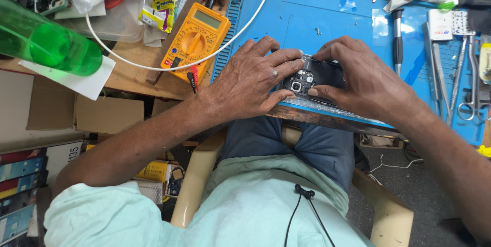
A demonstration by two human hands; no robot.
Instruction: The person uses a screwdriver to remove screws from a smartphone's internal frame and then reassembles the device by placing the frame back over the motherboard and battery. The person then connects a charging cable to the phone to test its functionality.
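Note:
An opened dark smartphone [314, 77] lies back-up on the blue work mat [327, 17] at the bench's near edge, its camera module and inner parts exposed. My left hand [250, 81] grips its left end, fingers across the top and thumb below. My right hand [363, 81] clasps the right end, with the forefinger on the top edge and the thumb pressing near the camera module. Much of the phone is hidden under both hands.
A yellow multimeter [196, 40] with red and black probes lies left of the mat, under a white cable [153, 65]. A green bottle [46, 42] is far left. Screwdriver [398, 37], tweezers and scissors [473, 98] lie right. Small screws dot the mat.

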